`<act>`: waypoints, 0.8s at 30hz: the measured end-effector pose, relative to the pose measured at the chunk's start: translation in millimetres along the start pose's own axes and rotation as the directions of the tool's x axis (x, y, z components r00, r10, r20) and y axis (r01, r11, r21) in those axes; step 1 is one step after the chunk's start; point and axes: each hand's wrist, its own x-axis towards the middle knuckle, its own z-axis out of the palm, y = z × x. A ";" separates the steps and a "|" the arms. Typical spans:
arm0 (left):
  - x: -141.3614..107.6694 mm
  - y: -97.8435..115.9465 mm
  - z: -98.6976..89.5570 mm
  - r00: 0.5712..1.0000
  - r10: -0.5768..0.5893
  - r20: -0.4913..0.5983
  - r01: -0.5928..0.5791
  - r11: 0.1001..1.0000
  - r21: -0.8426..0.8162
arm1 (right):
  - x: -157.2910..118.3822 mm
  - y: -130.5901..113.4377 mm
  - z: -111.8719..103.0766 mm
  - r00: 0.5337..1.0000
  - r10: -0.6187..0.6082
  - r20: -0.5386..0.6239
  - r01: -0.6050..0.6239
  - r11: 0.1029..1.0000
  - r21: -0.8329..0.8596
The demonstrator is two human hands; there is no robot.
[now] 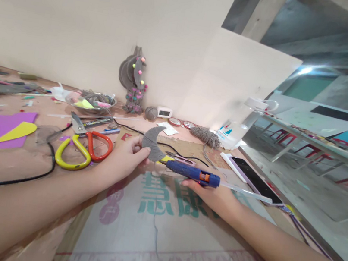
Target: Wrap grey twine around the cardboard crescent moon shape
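Note:
Between the thumb and fingers of my left hand (133, 155) is a grey yarn-wrapped crescent moon (152, 144), held up above the work surface. My right hand (205, 192) grips a blue hot glue gun (189, 172) from below, with a clear glue stick (246, 192) poking out of its back end. The gun's yellow nozzle end points left and meets the crescent's lower right edge; whether it touches cannot be made out. Under both hands lies a cardboard sheet (132, 237) with green and red print. A strand of grey yarn (156, 232) trails over it.
Scissors (74, 150) with yellow and orange handles lie left of my left hand, near purple sheets (0, 133) and a black cord (46, 172). Behind are a bowl of scraps (93, 102), a yarn bundle (205, 136) and a water bottle (235, 124). A phone (253, 177) lies at right.

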 end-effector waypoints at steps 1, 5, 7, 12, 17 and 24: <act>-0.2 0.1 0.1 1.000 -0.001 -0.003 0.001 1.000 0.002 | -0.1 0.0 -0.3 1.000 0.002 0.008 -0.002 1.000 0.007; 0.2 -1.5 -0.7 1.000 0.007 0.003 -0.007 1.000 0.002 | -0.2 0.0 -1.7 0.999 0.021 0.044 -0.021 1.000 0.010; 0.4 -2.1 -1.3 1.000 0.015 0.008 -0.015 1.000 -0.003 | 0.1 -0.8 -2.1 0.999 0.023 0.048 -0.025 0.999 0.027; -0.9 -0.1 -1.6 1.000 0.002 0.001 -0.002 1.000 0.021 | 1.1 -2.2 -1.0 0.998 0.040 0.038 -0.044 0.993 0.109; -0.9 0.7 -1.0 1.000 -0.009 0.000 0.009 1.000 0.020 | 1.1 1.2 -0.4 0.999 0.054 0.002 -0.054 0.993 0.100; -0.5 -1.0 -1.2 1.000 0.013 -0.001 -0.013 1.000 0.027 | 0.7 1.1 -2.1 0.999 0.052 0.009 -0.052 0.997 0.065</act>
